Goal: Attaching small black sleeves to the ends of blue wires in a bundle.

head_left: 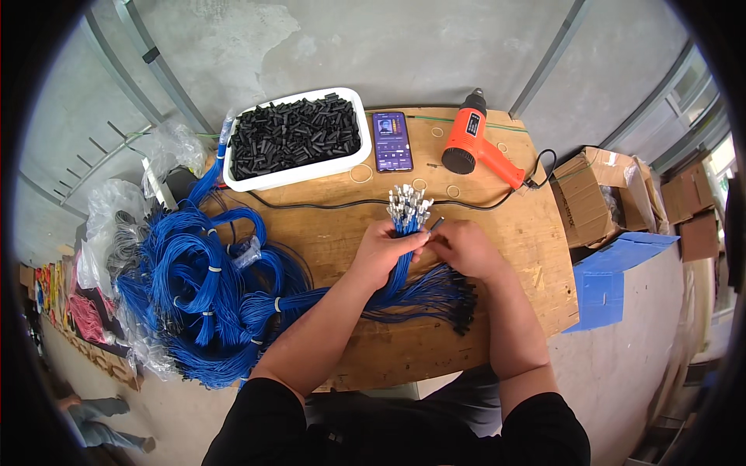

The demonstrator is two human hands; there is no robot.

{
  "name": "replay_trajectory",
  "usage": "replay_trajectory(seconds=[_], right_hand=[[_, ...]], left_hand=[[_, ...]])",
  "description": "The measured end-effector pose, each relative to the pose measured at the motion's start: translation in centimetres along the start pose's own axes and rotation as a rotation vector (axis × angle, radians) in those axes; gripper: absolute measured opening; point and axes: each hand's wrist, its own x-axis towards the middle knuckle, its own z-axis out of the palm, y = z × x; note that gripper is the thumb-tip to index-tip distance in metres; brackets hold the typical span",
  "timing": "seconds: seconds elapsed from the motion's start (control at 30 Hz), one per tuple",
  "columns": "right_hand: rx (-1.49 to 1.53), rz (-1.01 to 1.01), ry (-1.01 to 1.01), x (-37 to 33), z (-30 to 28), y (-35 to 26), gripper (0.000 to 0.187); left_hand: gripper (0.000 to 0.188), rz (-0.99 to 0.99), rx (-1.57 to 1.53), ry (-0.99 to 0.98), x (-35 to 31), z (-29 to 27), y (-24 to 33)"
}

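- Head view: the left hand (382, 250) is closed in a grip around a bundle of blue wires (406, 227), held near its top so that the silver metal terminals (409, 203) fan out above the fist.
- The right hand (464, 247) sits just beside it, fingers pinched shut on a short black sleeve (436, 224) held right against the terminals.
- Below the hands the bundle runs down across the wooden tabletop (513, 233); a spread of blue wires with black-sleeved ends (454, 299) lies under the right wrist.
- Large tied coils of blue wire (206, 291) hang off the tabletop's left edge.
- At the far side stands a white tray (233, 177) full of black sleeves, with a phone (392, 141) just to its right.
- An orange heat gun (475, 140) lies farther right, its black cord (326, 204) running across the tabletop.
- Cardboard boxes (602, 194) stand to the right, apart from the tabletop.
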Motion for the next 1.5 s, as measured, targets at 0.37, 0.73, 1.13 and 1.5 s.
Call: replay_trajectory(seconds=[0.37, 0.73, 1.13, 1.5], right_hand=[[1.524, 0.569, 0.377, 0.1, -3.2, 0.9, 0.008], [1.33, 0.536, 0.213, -0.1, -1.6, 0.8, 0.01], [1.162, 0.471, 0.219, 0.0, -0.7, 0.2, 0.004], [2.18, 0.268, 0.392, -0.5, -2.1, 3.2, 0.009]], left_hand=[[0.018, -0.034, 0.217, 0.042, 0.4, 0.5, -0.3], [0.016, -0.044, 0.221, 0.052, 0.5, 1.0, -0.1], [0.013, 0.01, 0.109, 0.045, 0.7, 0.6, -0.5], [0.012, 0.03, 0.155, 0.092, 0.9, 0.6, -0.3]])
